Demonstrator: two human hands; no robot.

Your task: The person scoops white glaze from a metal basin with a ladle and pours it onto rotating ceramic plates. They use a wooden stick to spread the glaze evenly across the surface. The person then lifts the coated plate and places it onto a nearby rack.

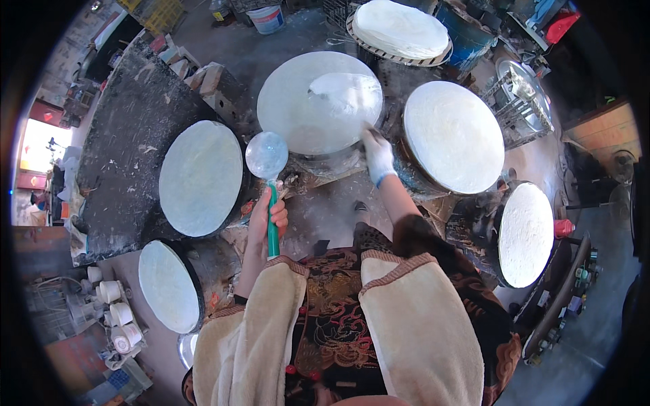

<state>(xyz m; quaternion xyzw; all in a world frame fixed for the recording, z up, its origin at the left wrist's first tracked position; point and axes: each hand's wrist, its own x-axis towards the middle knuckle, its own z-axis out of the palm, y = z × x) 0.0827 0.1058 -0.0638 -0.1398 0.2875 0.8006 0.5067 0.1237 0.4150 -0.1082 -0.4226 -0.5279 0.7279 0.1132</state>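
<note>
My left hand (259, 220) is wrapped round the green handle of a ladle (273, 230). The ladle's round, pale bowl points away from me, beside the near left edge of the middle griddle. That round griddle (298, 101) carries a thin whitish sheet, with a brighter white patch (349, 91) toward its right. At its near right edge is my right hand (379, 154) in a white glove, its bare fingertips drawn together. They are slightly blurred, and whatever they may pinch is hidden.
Other round griddles with white sheets stand at the left (201, 179), lower left (169, 287), right (453, 137) and far right (527, 235). A stack of white rounds (399, 28) lies on a slatted tray at the back. A dark board (128, 128) fills the left; a white bucket (267, 20) stands behind.
</note>
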